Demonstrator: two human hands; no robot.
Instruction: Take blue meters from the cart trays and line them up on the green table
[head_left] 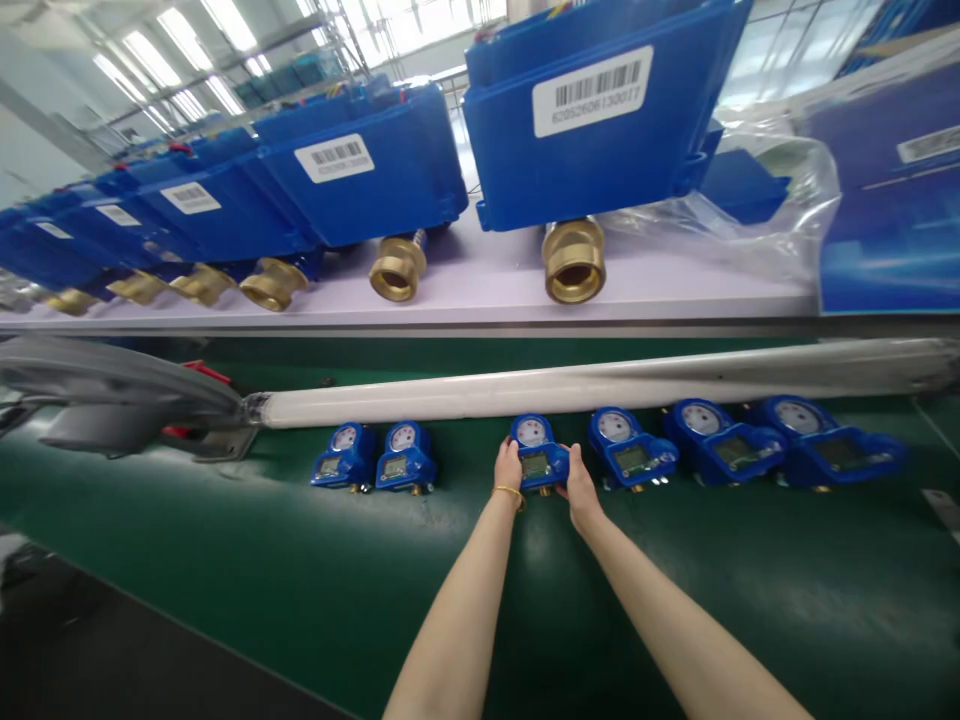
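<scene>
In the head view, the person's left hand and right hand are both on one blue water meter, and they close on it from its two sides, so the hands are not spread and they do not touch each other. The fingers wrap the blue casing, but how exactly each finger lies I cannot tell. This meter sits on a green conveyor belt, with its round dial away from the person and a small brass fitting showing at the near edge. It is the third in a row of six similar meters: two other meters stand on its left side and three other meters on its right side, all apart from it. A gold bracelet is around the left wrist. Just behind the row, a long white roll lies along the belt, and its left end meets a grey device with red parts. Above the belt, on a pale shelf, large blue meter boxes with barcode labels lie in a line, and their brass pipe ends face the person, beside a clear plastic bag
</scene>
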